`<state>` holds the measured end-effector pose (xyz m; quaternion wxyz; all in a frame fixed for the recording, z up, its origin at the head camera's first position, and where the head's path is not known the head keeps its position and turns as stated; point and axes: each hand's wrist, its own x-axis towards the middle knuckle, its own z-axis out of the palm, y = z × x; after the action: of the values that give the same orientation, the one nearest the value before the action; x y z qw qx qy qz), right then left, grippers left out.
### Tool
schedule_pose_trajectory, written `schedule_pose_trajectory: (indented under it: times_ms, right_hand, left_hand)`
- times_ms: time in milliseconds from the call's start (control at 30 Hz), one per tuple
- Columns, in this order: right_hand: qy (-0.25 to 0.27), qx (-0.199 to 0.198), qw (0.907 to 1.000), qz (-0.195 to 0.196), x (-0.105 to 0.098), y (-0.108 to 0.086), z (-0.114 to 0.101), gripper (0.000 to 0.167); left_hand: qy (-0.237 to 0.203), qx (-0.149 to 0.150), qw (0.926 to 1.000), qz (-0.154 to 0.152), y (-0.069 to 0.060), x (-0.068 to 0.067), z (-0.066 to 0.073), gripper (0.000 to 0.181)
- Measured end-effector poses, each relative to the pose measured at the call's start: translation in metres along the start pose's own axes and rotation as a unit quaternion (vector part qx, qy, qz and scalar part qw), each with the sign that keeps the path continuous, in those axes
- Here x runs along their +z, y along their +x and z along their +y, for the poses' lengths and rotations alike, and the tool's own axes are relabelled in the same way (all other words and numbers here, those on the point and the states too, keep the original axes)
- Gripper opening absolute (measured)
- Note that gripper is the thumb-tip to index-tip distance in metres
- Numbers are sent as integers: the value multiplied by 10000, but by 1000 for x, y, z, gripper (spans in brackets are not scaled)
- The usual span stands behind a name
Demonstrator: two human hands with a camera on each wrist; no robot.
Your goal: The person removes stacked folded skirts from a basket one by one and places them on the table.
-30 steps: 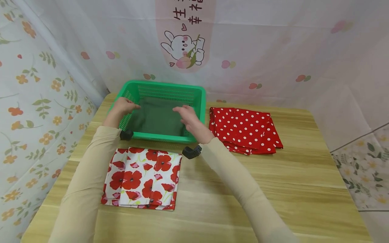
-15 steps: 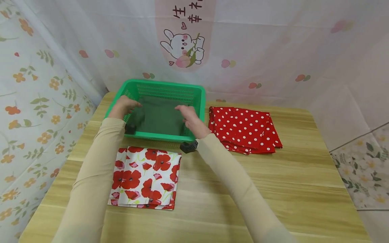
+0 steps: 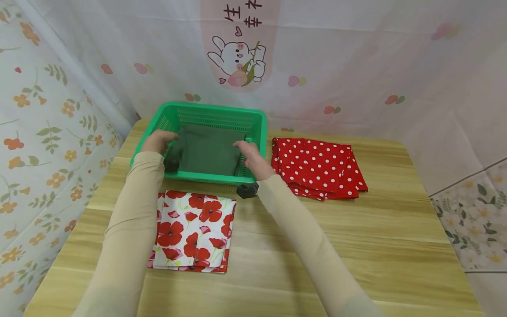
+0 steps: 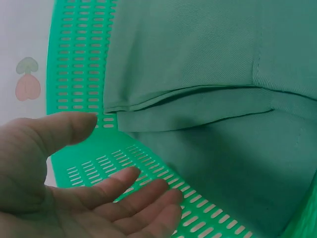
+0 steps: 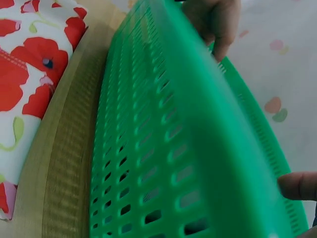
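Note:
A dark green folded cloth (image 3: 210,149) lies flat on the floor of a green plastic basket (image 3: 214,178). My left hand (image 3: 155,141) is over the basket's left end. In the left wrist view its thumb and fingers (image 4: 148,196) are spread and hold nothing, beside the basket wall and just short of the folded layers of cloth (image 4: 198,54). My right hand (image 3: 253,157) reaches over the basket's right end, fingers extended, with nothing visible in its grasp. Only a fingertip (image 5: 297,186) of it appears in the right wrist view, near the rim.
A folded poppy-print cloth (image 3: 194,233) lies in front of the basket, partly covered by the left sleeve. To the right is a folded red polka-dot cloth (image 3: 317,167). All stand on a wooden table (image 3: 380,246), with a printed curtain (image 3: 336,61) behind.
My hands have drifted slightly apart over the basket. The left forearm has swung rightward and hides more of the poppy cloth. The green cloth and basket look unmoved.

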<state>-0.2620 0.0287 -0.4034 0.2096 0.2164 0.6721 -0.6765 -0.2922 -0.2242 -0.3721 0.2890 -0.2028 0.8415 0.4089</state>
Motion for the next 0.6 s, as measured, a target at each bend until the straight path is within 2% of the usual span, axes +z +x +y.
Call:
schedule_pose_trajectory:
  times_ms: [133, 200, 233, 333, 433, 567, 600]
  right_hand:
    - [-50, 36, 10000, 37, 0, -1, 1, 64]
    - [-120, -32, 9998, 133, 0, 25, 13, 66]
    - [-121, -31, 9998, 161, 2, 25, 14, 67]
    - [-158, -70, 9997, 150, 3, 53, 26, 72]
    - [-130, -130, 9998, 72, 2, 61, 31, 73]
    - [-246, 105, 9996, 134, 6, 118, 53, 72]
    - [-264, 117, 9995, 113, 6, 141, 62, 74]
  left_hand:
    - [307, -6, 9993, -201, 0, 1, 1, 68]
    - [470, -24, 9981, -391, 1, 1, 2, 68]
    - [516, -19, 9975, -490, 4, 1, 2, 68]
    - [567, -17, 9953, -785, 12, -1, -1, 69]
    - [675, 58, 9940, -862, 34, -4, -9, 73]
    - [845, 68, 9915, -992, 86, -13, -30, 82]
    - [836, 36, 9912, -1026, 97, -14, -33, 83]
